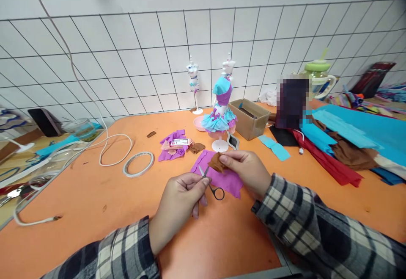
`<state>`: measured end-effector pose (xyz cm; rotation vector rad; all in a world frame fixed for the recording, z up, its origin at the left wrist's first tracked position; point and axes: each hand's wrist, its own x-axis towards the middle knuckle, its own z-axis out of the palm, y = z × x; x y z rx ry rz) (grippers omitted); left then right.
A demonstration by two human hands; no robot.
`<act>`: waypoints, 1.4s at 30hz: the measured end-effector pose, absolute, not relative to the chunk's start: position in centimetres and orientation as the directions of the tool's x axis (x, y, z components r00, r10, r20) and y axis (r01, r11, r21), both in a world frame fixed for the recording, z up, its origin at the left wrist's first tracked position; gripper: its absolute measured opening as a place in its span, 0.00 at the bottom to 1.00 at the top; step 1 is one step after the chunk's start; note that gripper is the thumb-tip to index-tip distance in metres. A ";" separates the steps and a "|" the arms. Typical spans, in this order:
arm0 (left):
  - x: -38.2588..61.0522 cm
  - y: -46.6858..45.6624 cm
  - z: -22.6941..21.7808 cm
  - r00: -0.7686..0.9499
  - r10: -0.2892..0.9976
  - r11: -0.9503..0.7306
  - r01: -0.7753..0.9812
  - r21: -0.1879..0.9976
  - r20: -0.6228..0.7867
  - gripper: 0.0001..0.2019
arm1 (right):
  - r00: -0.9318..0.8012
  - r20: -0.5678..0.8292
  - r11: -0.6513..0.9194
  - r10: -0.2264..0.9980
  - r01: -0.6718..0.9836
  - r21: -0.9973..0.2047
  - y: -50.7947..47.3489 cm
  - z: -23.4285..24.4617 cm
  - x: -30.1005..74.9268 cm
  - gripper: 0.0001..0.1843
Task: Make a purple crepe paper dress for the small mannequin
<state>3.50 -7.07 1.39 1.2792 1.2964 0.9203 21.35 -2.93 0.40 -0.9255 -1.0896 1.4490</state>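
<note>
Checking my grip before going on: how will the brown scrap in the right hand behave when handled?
Probably floppy: the brown scrap crumples and droops from the pinch of the right hand. Likely very light, since fingertips alone hold it. It may bend away from the small scissors in the left hand.

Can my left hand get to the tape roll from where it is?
Probably yes. The tape roll lies flat on the orange table just left of the left hand, with bare tabletop between. But that hand grips the small scissors, so it isn't free.
</note>
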 end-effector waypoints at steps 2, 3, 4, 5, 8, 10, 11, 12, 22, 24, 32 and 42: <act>3.6 -7.1 1.3 0.098 0.984 0.134 0.172 0.976 -0.152 0.16 | -0.235 -0.051 -0.148 0.971 -0.417 -0.897 -3.6 0.1 20.4 0.19; 3.7 -7.1 1.3 0.090 0.984 0.134 0.173 0.976 -0.151 0.16 | -0.265 -0.074 -0.194 0.962 -0.464 -0.864 -3.8 0.1 20.0 0.19; 3.8 -7.1 1.2 0.086 0.985 0.135 0.174 0.975 -0.151 0.16 | -0.283 -0.094 -0.228 0.954 -0.490 -0.841 -4.0 0.1 19.7 0.19; 3.8 -7.0 1.2 0.084 0.985 0.136 0.177 0.975 -0.152 0.17 | -0.291 -0.116 -0.253 0.950 -0.497 -0.830 -4.2 0.0 19.5 0.19; 4.0 -6.9 1.2 0.094 0.982 0.146 0.179 0.973 -0.165 0.16 | -0.244 -0.168 -0.270 0.955 -0.488 -0.830 -4.5 -0.3 18.9 0.19; 4.2 -6.9 1.2 0.099 0.980 0.154 0.179 0.972 -0.173 0.15 | -0.201 -0.184 -0.260 0.962 -0.477 -0.840 -4.6 -0.5 18.6 0.19; 4.3 -6.9 1.2 0.099 0.979 0.158 0.181 0.971 -0.177 0.14 | -0.193 -0.185 -0.256 0.964 -0.469 -0.845 -4.7 -0.6 18.5 0.20; 4.4 -6.9 1.3 0.097 0.979 0.160 0.184 0.970 -0.180 0.13 | -0.192 -0.176 -0.248 0.965 -0.463 -0.851 -4.8 -0.7 18.4 0.21; 4.7 -7.2 1.6 0.145 0.964 0.195 0.185 0.963 -0.223 0.12 | -0.082 -0.056 -0.084 0.995 -0.398 -0.914 -5.1 0.2 18.6 0.27; 4.6 -7.1 1.7 0.160 0.962 0.194 0.173 0.966 -0.222 0.13 | -0.084 -0.046 -0.075 0.995 -0.394 -0.916 -5.0 0.5 18.8 0.28; 4.4 -8.0 2.1 0.195 0.954 0.188 0.198 0.962 -0.227 0.15 | -0.031 -0.014 -0.025 0.999 -0.423 -0.906 -3.9 1.3 19.8 0.29; 3.7 -7.6 1.0 0.130 0.972 0.176 0.161 0.971 -0.197 0.16 | 0.182 0.042 0.117 0.982 -0.424 -0.898 -1.2 1.0 23.5 0.30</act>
